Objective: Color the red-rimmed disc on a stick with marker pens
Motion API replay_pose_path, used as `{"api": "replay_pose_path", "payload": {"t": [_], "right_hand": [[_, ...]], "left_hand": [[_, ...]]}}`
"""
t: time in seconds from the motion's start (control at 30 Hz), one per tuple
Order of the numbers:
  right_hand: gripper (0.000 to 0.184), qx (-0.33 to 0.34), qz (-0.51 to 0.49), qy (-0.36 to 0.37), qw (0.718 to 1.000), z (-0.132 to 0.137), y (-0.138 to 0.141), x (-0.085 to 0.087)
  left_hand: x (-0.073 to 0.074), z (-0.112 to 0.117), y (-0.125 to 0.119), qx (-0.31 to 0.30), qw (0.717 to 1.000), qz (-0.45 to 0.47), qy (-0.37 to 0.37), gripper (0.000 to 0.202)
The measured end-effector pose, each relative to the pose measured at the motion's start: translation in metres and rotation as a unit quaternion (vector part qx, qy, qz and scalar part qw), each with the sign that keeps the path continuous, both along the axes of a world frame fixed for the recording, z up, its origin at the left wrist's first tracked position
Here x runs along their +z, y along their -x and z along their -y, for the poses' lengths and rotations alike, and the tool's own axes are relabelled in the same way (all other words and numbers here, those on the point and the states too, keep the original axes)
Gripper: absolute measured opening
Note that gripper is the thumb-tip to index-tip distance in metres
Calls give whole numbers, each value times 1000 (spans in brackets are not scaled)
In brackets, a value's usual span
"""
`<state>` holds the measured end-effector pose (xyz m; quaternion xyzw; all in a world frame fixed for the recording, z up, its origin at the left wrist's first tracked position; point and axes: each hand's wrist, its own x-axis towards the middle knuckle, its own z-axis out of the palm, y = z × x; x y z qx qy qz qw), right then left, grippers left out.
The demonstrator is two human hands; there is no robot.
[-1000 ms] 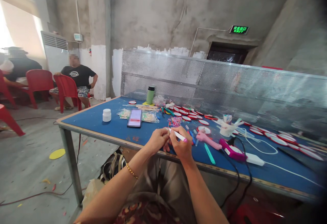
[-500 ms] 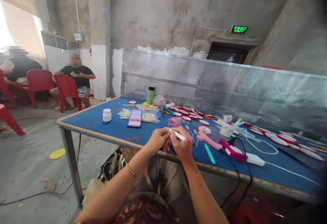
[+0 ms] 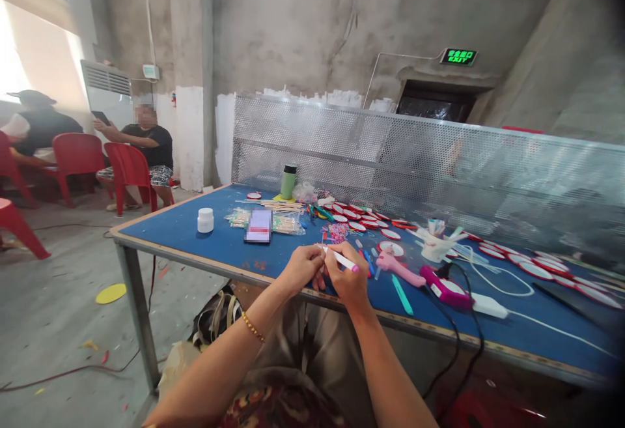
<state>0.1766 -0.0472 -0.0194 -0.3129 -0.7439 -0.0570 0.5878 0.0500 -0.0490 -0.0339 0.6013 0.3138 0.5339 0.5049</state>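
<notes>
Over the front edge of the blue table [image 3: 185, 243], my two hands meet. My right hand [image 3: 349, 278] is closed around a white marker pen [image 3: 344, 261] with a pink end, its tip pointing left toward the other hand. My left hand [image 3: 303, 266] pinches something small at the pen's tip; the fingers mostly hide it. A tiny red piece [image 3: 325, 236] shows just above the fingertips. Just beyond the hands lies a heap of small pink and coloured bits [image 3: 338, 231]. A phone [image 3: 258, 227] lies to the left of it.
A white bottle [image 3: 206, 220] stands at the left, a green tumbler [image 3: 288, 182] farther back. To the right lie a pink glue gun [image 3: 400, 268], a teal pen-like tool [image 3: 402, 295], a magenta power block [image 3: 445, 286] with cables, a white cup of pens [image 3: 433, 247] and several red-rimmed discs [image 3: 532, 267].
My hands and the pen hold almost the same position. In the background, a seated person has raised a phone-like dark object up to the left.
</notes>
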Motion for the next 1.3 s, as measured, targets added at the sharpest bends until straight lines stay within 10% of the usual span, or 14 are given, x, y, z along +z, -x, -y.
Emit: {"api": "replay_pose_path", "payload": {"t": [1.3], "right_hand": [[15, 2, -17, -21, 1000, 4, -1, 2]], "left_hand": [[4, 2, 5, -33, 997, 69, 26, 36]]}}
